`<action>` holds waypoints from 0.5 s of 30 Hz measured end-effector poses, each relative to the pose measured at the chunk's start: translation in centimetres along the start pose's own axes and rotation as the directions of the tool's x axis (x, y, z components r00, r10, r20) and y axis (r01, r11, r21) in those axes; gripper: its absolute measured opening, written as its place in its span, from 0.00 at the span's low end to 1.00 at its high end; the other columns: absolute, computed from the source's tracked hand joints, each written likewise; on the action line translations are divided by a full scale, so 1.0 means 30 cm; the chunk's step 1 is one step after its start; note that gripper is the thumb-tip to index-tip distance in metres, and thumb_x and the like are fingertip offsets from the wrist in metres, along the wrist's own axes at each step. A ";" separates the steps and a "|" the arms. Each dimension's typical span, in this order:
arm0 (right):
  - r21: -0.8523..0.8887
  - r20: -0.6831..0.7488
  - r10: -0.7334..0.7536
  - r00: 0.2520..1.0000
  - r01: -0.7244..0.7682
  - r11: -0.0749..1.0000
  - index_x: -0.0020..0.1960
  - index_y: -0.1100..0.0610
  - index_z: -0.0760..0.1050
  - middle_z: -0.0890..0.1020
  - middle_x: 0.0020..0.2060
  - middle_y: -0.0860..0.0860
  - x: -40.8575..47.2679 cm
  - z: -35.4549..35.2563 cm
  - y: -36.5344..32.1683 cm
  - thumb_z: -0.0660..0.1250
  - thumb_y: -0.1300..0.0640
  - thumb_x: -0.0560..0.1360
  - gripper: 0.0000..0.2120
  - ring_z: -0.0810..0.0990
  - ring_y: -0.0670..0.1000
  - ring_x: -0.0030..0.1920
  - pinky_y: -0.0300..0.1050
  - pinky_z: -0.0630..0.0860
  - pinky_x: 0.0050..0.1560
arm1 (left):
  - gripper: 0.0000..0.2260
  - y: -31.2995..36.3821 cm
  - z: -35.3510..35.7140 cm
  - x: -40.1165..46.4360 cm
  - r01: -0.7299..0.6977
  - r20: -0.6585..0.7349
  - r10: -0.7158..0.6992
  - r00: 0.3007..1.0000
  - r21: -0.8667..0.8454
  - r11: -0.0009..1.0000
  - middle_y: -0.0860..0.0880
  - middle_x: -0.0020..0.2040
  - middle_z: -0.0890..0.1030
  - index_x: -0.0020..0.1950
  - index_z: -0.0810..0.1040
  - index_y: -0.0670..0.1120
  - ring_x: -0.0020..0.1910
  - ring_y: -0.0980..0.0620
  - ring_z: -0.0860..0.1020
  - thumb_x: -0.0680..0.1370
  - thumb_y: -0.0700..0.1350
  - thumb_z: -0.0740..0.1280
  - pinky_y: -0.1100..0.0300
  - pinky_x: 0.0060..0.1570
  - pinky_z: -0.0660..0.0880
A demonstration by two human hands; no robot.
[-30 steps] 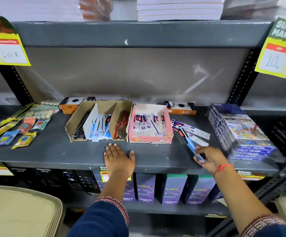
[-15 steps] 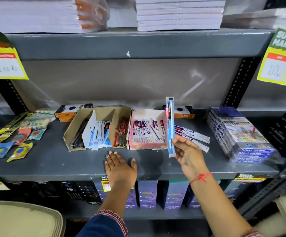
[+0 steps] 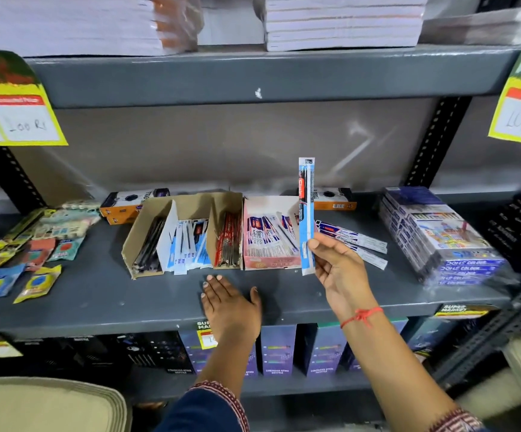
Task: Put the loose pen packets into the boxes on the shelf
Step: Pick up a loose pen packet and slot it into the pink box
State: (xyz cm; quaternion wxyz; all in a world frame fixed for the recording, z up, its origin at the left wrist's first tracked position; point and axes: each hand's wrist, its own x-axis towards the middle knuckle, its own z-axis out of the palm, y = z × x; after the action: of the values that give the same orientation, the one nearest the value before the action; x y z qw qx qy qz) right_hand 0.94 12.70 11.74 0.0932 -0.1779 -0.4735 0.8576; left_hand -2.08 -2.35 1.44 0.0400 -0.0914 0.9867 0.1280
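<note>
The right hand (image 3: 338, 269) held one blue pen packet (image 3: 306, 213) upright, pinched near its lower end between thumb and fingers, with most of its length standing free above the grip and its top reaching up in front of the back panel. The left hand (image 3: 229, 302) lay flat and empty, palm down, on the grey shelf (image 3: 97, 294) just in front of the boxes. Behind the raised packet stood the pink box (image 3: 268, 261), filled with white and blue packets, and to its left the cardboard box (image 3: 147, 226), split by dividers into a dark lot, a blue-and-white lot and a red lot. More loose packets (image 3: 354, 240) lay fanned on the shelf to the right of the pink box. Judging by colour, the held packet seemed to belong with the blue-and-white ones in the middle section of the cardboard box, though its print was too blurred to confirm. To do this step well, the person would likely need to tip the packet back to match the lean of those already filed, carry it left over the pink box without brushing its contents, and slide it in lengthwise between the dividers. The low grip left the tall end free to sway, so a slow, guided entry seemed wise.
</note>
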 end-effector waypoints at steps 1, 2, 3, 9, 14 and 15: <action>-0.020 -0.003 -0.003 1.000 0.003 1.000 0.38 0.54 0.80 0.83 0.24 0.44 -0.003 0.006 0.004 0.68 0.67 0.71 0.10 0.76 0.40 0.25 0.28 0.70 0.28 | 0.36 -0.002 -0.001 0.000 0.000 0.000 0.000 1.000 -0.004 1.000 0.36 0.76 0.42 0.73 0.37 0.35 0.76 0.40 0.42 0.79 0.59 0.46 0.50 0.74 0.40; -0.042 -0.002 -0.004 1.000 0.004 0.999 0.37 0.54 0.80 0.82 0.24 0.44 -0.006 0.013 0.008 0.68 0.67 0.71 0.10 0.74 0.39 0.24 0.28 0.67 0.26 | 0.36 -0.004 -0.002 -0.001 -0.003 -0.001 0.003 1.000 -0.004 1.000 0.36 0.76 0.42 0.73 0.37 0.34 0.76 0.41 0.42 0.79 0.59 0.46 0.51 0.74 0.40; -0.067 0.002 -0.001 1.000 0.001 0.998 0.37 0.54 0.80 0.82 0.23 0.43 -0.011 0.023 0.016 0.69 0.67 0.71 0.09 0.72 0.39 0.22 0.28 0.66 0.24 | 0.36 -0.010 -0.005 -0.002 -0.010 -0.001 0.010 1.000 -0.002 1.000 0.36 0.76 0.42 0.73 0.37 0.34 0.76 0.41 0.42 0.79 0.60 0.46 0.51 0.74 0.39; -0.187 0.073 0.040 0.997 -0.026 0.982 0.34 0.55 0.78 0.79 0.20 0.44 -0.025 0.131 0.091 0.68 0.70 0.71 0.12 0.70 0.38 0.19 0.28 0.65 0.20 | 0.37 -0.098 -0.037 0.005 -0.058 -0.010 0.058 0.998 -0.023 0.998 0.37 0.77 0.42 0.74 0.38 0.35 0.76 0.42 0.43 0.79 0.62 0.46 0.52 0.74 0.40; -0.267 0.107 0.093 0.990 -0.061 0.962 0.31 0.56 0.75 0.77 0.16 0.44 -0.035 0.264 0.207 0.69 0.71 0.69 0.14 0.69 0.38 0.16 0.28 0.65 0.18 | 0.35 -0.265 -0.086 0.039 -0.002 -0.029 0.002 1.000 -0.004 1.000 0.38 0.77 0.44 0.74 0.40 0.36 0.76 0.43 0.45 0.79 0.61 0.45 0.52 0.74 0.42; -0.281 0.112 0.100 0.989 -0.065 0.957 0.30 0.56 0.75 0.76 0.16 0.44 -0.037 0.284 0.232 0.69 0.72 0.69 0.14 0.69 0.38 0.16 0.28 0.65 0.18 | 0.35 -0.297 -0.096 0.046 0.014 -0.036 -0.014 0.999 0.000 1.000 0.38 0.77 0.44 0.74 0.41 0.36 0.76 0.43 0.45 0.79 0.60 0.46 0.52 0.74 0.42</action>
State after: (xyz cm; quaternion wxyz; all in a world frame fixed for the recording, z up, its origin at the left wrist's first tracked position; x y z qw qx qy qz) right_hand -1.34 1.98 10.26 0.0016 -0.1549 -0.5856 0.7956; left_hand -1.90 -11.81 1.89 0.0233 -0.1008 0.9867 0.1257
